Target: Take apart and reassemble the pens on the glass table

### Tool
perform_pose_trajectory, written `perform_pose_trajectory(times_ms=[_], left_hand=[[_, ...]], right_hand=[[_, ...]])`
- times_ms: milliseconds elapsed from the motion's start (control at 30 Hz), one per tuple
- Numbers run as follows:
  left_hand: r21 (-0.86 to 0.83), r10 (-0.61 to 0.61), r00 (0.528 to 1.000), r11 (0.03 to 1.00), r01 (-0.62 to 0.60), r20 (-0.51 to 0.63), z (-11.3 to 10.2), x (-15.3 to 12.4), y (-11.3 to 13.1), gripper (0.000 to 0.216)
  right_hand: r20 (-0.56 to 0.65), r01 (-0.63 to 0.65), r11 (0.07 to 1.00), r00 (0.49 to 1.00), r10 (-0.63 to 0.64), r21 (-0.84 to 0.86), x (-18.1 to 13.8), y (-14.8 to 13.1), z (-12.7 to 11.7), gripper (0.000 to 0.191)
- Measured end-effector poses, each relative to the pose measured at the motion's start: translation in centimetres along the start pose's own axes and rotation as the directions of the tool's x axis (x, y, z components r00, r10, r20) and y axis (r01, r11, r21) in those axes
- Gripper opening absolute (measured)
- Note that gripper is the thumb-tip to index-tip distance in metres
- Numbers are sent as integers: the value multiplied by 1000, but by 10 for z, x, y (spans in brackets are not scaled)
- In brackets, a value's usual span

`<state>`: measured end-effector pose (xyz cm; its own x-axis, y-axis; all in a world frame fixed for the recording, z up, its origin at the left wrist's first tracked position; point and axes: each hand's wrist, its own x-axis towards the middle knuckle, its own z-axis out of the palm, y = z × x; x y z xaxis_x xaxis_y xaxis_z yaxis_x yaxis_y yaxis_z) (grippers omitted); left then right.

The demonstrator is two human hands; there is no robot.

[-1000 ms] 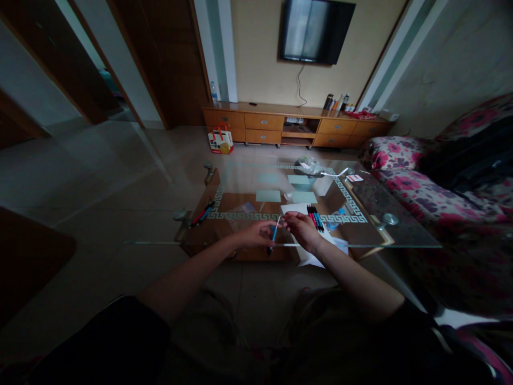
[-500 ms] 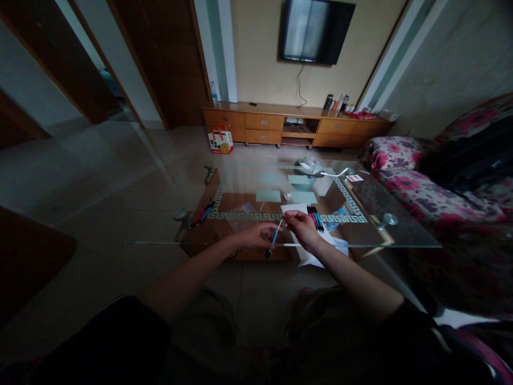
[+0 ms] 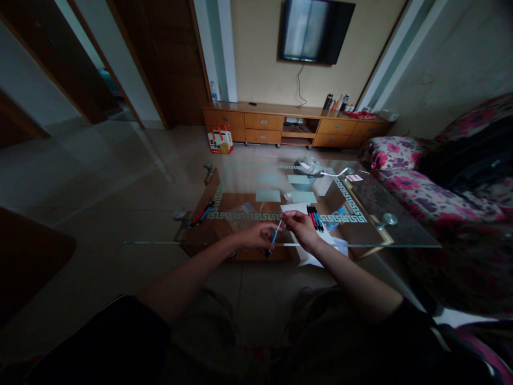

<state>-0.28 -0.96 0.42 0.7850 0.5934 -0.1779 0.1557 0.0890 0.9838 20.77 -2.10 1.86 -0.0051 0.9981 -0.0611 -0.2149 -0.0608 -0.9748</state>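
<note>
My left hand is closed around a blue pen, tilted with its dark end pointing down at the table's near edge. A thin white rod, which looks like an ink refill, sticks out of the pen's upper end. The fingertips of my right hand pinch together at the top of that rod. Just beyond the right hand, several red, blue and black pens lie side by side on white paper. More pens rest at the table's left side.
Both hands are over the near edge of a glass coffee table. A basket with a plastic bag and a bottle with a blue cap are near the right side. A floral sofa stands right, a TV cabinet behind.
</note>
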Motion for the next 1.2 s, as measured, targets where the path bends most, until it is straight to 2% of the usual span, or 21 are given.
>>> perform_pose_trajectory(times_ms=[700,1200], left_hand=[[56,9,1000,998,-9,1,-2,2,-3,71],[34,16,1000,999,-16,-6,-2,2,-4,72]], right_hand=[[41,80,993,996,-76,-88,2,4,-3,35],[73,57,991,996,-48,-120,2,6,-4,35]])
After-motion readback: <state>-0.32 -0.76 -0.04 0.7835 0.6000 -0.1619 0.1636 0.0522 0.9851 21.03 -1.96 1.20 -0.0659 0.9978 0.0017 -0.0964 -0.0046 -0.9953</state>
